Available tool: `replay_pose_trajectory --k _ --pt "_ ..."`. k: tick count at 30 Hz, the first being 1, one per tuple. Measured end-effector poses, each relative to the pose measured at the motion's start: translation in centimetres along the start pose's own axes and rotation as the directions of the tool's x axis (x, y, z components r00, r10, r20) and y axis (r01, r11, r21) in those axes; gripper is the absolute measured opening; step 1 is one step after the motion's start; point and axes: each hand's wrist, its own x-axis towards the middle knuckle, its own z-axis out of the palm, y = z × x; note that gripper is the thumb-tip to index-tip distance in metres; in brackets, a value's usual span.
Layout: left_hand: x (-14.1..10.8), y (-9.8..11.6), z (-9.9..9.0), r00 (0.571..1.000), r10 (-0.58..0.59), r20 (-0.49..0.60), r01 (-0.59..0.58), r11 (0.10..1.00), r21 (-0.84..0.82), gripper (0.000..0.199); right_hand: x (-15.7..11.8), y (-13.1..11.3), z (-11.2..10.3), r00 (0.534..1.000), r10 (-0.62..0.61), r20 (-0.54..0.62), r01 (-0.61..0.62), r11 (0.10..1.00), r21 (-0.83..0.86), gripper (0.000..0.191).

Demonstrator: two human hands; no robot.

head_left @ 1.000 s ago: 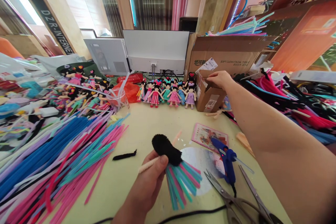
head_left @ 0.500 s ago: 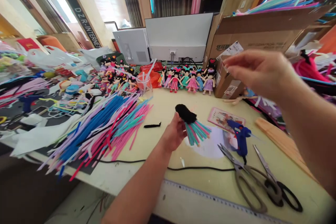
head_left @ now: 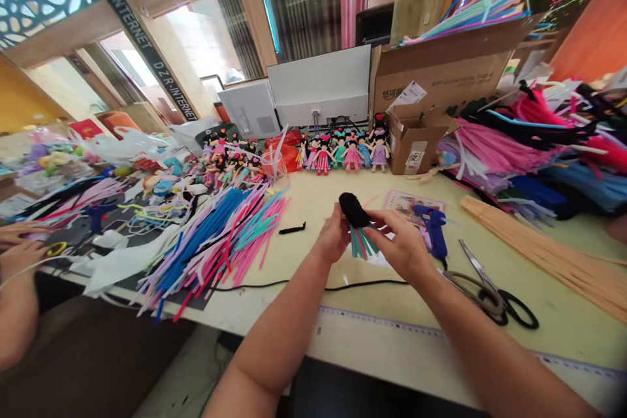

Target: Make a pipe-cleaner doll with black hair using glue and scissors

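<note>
- My left hand point(head_left: 334, 235) and right hand point(head_left: 400, 243) pinch one black fuzzy oblong piece point(head_left: 353, 209); some fingertips hidden
- Two metal scissors point(head_left: 491, 285), one partly hidden

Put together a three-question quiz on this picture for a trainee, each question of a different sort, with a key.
1. True or false: the left hand and the right hand both touch the black piece.

2. What stands just to the right of the upright dolls?
a) the plastic cup
b) the small box
c) the glue gun

3. Fill in the missing word: the short black strip lies to the ____ of both hands.

Key: 1 true; 2 b; 3 left
</note>
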Motion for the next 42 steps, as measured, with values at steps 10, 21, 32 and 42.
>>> replay_pose_trajectory --k 10,21,32,42 --pt "0.1 0.0 0.5 0.988 0.034 -0.149 -0.031 0.999 0.026 0.060 -0.7 1.0 0.2 0.992 -0.118 0.035 0.120 0.992 -0.047 0.026" --pt "0.2 0.1 0.3 0.983 0.121 -0.137 -0.109 0.990 0.094 0.054 -0.5 1.1 0.3 0.995 -0.102 0.020 0.101 0.995 0.026 0.022" --pt "-0.1 0.3 0.3 0.988 0.096 -0.120 -0.076 0.984 0.161 0.058 -0.3 1.9 0.6 0.999 0.032 -0.022 -0.031 0.998 0.061 0.015" --pt "-0.4 0.6 1.0 0.982 0.116 -0.152 -0.103 0.991 0.091 0.055 -0.6 1.1 0.3 0.997 -0.076 -0.021 0.076 0.997 -0.021 0.012"
